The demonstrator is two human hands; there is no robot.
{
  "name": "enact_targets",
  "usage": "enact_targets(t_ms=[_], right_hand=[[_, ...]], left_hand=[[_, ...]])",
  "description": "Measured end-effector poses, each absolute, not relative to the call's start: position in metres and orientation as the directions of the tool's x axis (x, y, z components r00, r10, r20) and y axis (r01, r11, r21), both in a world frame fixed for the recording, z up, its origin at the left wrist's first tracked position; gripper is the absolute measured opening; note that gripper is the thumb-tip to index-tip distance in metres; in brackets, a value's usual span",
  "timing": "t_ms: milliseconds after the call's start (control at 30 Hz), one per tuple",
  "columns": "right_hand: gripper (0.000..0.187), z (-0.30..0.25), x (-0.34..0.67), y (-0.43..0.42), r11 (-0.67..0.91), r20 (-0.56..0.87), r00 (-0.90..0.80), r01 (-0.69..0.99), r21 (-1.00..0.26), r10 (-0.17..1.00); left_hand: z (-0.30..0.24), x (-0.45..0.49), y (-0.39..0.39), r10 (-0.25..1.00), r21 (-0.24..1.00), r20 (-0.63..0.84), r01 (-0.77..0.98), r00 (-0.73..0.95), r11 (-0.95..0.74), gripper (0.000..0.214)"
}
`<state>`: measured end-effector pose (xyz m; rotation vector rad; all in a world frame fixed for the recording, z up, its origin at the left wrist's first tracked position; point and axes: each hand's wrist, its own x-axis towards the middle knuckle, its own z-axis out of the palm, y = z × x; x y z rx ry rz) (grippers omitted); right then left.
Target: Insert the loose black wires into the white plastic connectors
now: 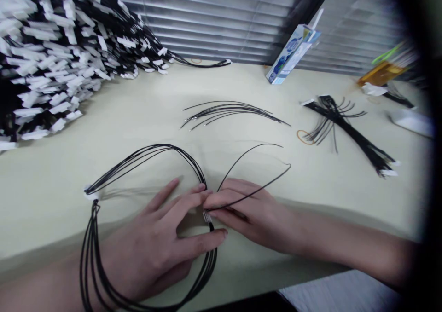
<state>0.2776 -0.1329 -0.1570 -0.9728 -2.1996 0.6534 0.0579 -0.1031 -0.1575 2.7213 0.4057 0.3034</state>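
Note:
My left hand [162,238] rests near the table's front edge inside a big loop of several thin black wires [145,153], its thumb and forefinger pinching a small white connector [207,217] on the bundle. My right hand [247,213] meets it from the right, fingers pinched on a single black wire [255,192] that arcs up and back to the right. The wire's end sits at the connector between both hands.
A fan of loose black wires [228,112] lies mid-table. A tied bundle with white connectors [348,135] and an orange rubber band [303,137] lie right. A large heap of finished wires with white tags [51,49] fills the back left. A blue-white carton [292,54] leans by the blinds.

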Motion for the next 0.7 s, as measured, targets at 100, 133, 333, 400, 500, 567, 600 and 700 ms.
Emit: enact_targets(t_ms=[100, 133, 333, 400, 500, 567, 600, 700], right_hand=[[0.007, -0.158, 0.278, -0.133, 0.601, 0.379, -0.497, 0.434, -0.671, 0.781], [0.007, -0.157, 0.279, -0.133, 0.595, 0.364, -0.506, 0.432, -0.678, 0.782], [0.012, -0.157, 0.278, -0.129, 0.584, 0.321, -0.546, 0.418, -0.696, 0.774], [0.012, -0.158, 0.277, -0.129, 0.590, 0.326, -0.554, 0.405, -0.698, 0.766], [0.012, -0.157, 0.275, -0.129, 0.560, 0.301, -0.547, 0.400, -0.725, 0.781], [0.010, -0.155, 0.277, -0.127, 0.427, 0.195, -0.514, 0.382, -0.820, 0.835], [0.009, -0.154, 0.278, -0.126, 0.324, 0.124, -0.489, 0.350, -0.879, 0.864], [0.014, -0.149, 0.286, -0.117, 0.074, 0.005, -0.424, 0.147, -0.986, 0.906]], left_hand=[[-0.158, 0.058, -0.103, 0.323, 0.389, 0.153, 0.244, 0.934, -0.889, 0.051], [-0.158, 0.058, -0.104, 0.325, 0.388, 0.155, 0.245, 0.933, -0.889, 0.050], [-0.158, 0.058, -0.104, 0.320, 0.382, 0.162, 0.240, 0.933, -0.892, 0.046], [-0.158, 0.058, -0.104, 0.309, 0.372, 0.159, 0.233, 0.938, -0.899, 0.052], [-0.158, 0.058, -0.103, 0.282, 0.350, 0.160, 0.213, 0.946, -0.912, 0.061], [-0.159, 0.057, -0.102, 0.264, 0.324, 0.162, 0.201, 0.951, -0.924, 0.066], [-0.160, 0.057, -0.102, 0.256, 0.306, 0.165, 0.198, 0.952, -0.931, 0.069], [-0.163, 0.056, -0.101, 0.240, 0.262, 0.175, 0.190, 0.955, -0.946, 0.073]])
